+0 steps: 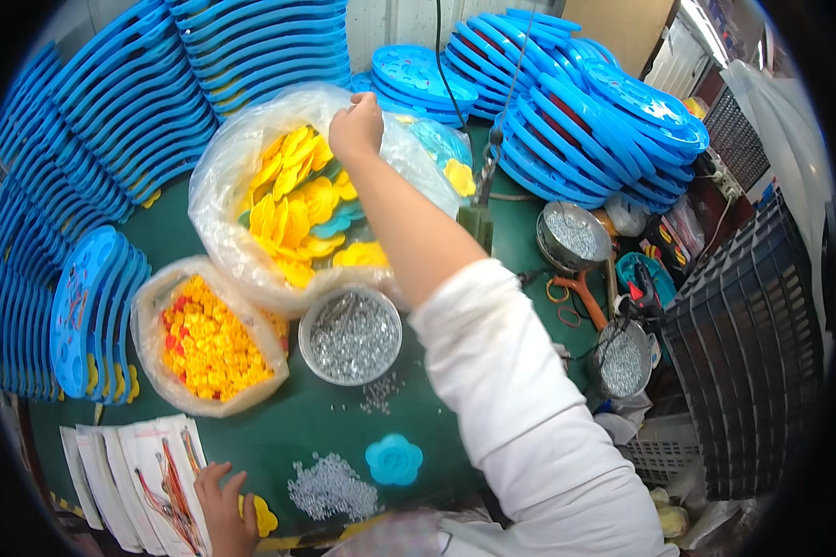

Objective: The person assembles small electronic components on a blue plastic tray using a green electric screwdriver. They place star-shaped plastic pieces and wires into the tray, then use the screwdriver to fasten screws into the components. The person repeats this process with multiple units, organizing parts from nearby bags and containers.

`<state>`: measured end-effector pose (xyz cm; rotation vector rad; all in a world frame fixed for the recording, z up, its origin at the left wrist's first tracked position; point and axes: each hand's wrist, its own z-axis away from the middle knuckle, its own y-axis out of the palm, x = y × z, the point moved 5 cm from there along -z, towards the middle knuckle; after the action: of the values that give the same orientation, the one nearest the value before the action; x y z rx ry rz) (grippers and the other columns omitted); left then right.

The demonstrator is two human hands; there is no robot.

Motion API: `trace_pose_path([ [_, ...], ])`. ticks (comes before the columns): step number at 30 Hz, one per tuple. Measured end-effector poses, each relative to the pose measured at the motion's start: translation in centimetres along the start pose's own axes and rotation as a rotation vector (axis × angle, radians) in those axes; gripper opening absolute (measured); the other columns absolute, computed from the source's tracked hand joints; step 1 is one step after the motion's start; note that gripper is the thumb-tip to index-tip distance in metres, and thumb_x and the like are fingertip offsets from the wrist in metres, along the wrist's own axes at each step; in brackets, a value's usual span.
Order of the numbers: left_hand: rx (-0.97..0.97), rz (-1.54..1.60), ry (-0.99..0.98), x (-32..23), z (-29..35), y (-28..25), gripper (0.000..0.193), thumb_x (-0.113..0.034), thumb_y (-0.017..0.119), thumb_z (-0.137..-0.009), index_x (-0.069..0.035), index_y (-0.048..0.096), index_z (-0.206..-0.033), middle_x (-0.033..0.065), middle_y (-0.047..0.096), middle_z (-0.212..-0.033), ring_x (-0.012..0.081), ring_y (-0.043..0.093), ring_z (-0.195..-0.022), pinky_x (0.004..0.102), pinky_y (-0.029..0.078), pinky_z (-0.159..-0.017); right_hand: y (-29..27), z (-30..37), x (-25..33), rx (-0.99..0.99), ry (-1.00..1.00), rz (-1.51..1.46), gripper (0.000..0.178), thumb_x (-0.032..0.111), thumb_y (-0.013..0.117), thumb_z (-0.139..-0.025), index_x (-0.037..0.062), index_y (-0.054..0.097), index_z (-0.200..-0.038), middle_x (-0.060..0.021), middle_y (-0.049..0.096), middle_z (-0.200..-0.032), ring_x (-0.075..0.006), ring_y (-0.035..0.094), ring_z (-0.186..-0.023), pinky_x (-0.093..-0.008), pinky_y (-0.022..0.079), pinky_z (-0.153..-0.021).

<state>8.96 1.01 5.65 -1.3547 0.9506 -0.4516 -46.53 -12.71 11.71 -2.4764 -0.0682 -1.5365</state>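
Observation:
My right arm stretches across the table. My right hand (357, 128) is closed above the far side of a large clear plastic bag (215, 200); what its curled fingers hold, if anything, is hidden. In the bag lie yellow flower-shaped plastic pieces (283, 213) and some blue-green ones (336, 221). At the near left edge, my left hand (225, 512) has its fingers apart, its thumb beside a yellow flower piece (264, 517). Next to that hand, thin wires (169, 492) with red and dark strands rest on white sheets (111, 469). A blue flower piece (394, 459) lies near the front edge.
A bowl of screws (355, 336) stands mid-table beside a bag of small yellow and red parts (215, 348). Loose screws (333, 487) lie in front. Stacked blue plates (125, 102) line the left and back. Tools, small bowls and a black crate (743, 343) are at right.

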Motion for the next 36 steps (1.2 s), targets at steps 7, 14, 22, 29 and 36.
trace_pose_path([
  [7,-0.126,-0.016,-0.005,-1.1,-3.4,-2.7,0.030,-0.001,0.070,-0.086,-0.002,0.068,-0.117,0.0183,0.063,-0.126,0.0396,0.058,-0.120,0.0492,0.042,-0.107,1.5,-13.6,-7.9,-0.003,-0.211,0.364,0.018,0.007,0.061,-0.091,0.0078,0.072,-0.105,-0.0214,0.073,-0.105,-0.0404,0.069,-0.100,-0.0488,0.055,-0.086],
  [14,-0.164,0.032,-0.046,-0.9,-8.1,-2.5,0.026,0.003,0.069,-0.088,-0.001,0.068,-0.114,0.0173,0.067,-0.117,0.0372,0.063,-0.112,0.0467,0.048,-0.101,-0.8,-16.6,-12.8,0.491,-0.370,1.254,0.042,0.033,0.076,-0.088,0.0235,0.071,-0.129,-0.0120,0.033,-0.167,-0.0459,0.037,-0.147,-0.0594,0.038,-0.115],
  [22,-0.098,0.103,0.056,-1.3,-10.3,-1.9,0.028,0.009,0.068,-0.087,0.002,0.067,-0.114,0.0210,0.066,-0.116,0.0408,0.063,-0.109,0.0497,0.049,-0.101,2.6,-17.2,-14.9,0.364,-0.563,1.325,0.024,0.022,0.072,-0.087,0.0140,0.076,-0.109,-0.0086,0.055,-0.142,-0.0375,0.051,-0.131,-0.0503,0.045,-0.101],
  [29,-0.222,0.133,0.094,-1.5,-7.7,-2.6,0.028,0.007,0.069,-0.088,0.001,0.069,-0.115,0.0207,0.067,-0.114,0.0413,0.064,-0.108,0.0490,0.051,-0.099,-2.2,-14.7,-8.7,0.173,-0.809,1.181,0.015,0.013,0.073,-0.082,0.0123,0.075,-0.096,-0.0055,0.062,-0.120,-0.0314,0.056,-0.114,-0.0446,0.046,-0.090],
  [36,-0.351,0.228,0.259,-3.3,-5.4,-2.5,0.025,0.005,0.070,-0.089,0.000,0.070,-0.113,0.0198,0.069,-0.113,0.0420,0.065,-0.106,0.0495,0.053,-0.095,-8.1,-3.4,1.3,0.223,-0.945,1.006,0.025,0.018,0.077,-0.072,0.0068,0.072,-0.095,-0.0133,0.063,-0.109,-0.0328,0.058,-0.107,-0.0449,0.048,-0.084],
])
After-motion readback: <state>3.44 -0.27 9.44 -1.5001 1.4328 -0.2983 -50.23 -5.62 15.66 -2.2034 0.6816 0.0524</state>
